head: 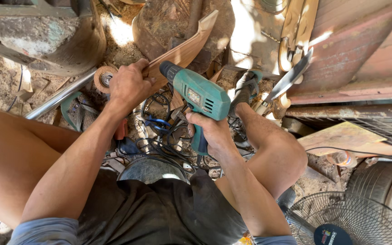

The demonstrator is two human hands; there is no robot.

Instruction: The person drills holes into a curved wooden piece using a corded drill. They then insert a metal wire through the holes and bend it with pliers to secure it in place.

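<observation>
The person is sitting low on the ground, knees apart, looking down at both hands near the middle of the frame. The left hand (130,86) is gripping a carved strip of wood (184,50), its fingers (137,68) wrapped over the lower end of the strip and pressed together around it. The strip is slanting up from that hand toward the upper middle of the frame, its pale cut end pointing up and to the right.

The right hand (212,131) is clutching the handle of a green electric drill (196,93), fingers curled tightly around the grip. The drill is lying just right of the strip, its dark nose pointing up and left and sitting right against the wood near the left hand; whether the tip is touching cannot be told.

A round wire brush wheel (104,78) is lying just left of the left hand, beside a metal pipe (60,97) running down toward the left edge. A tangle of dark cables (159,136) is lying on the ground between the hands. At the upper right, a big knife (291,77) is leaning by some reddish boards (355,54). The wire grille of a fan (341,218) is showing in the lower right corner.
</observation>
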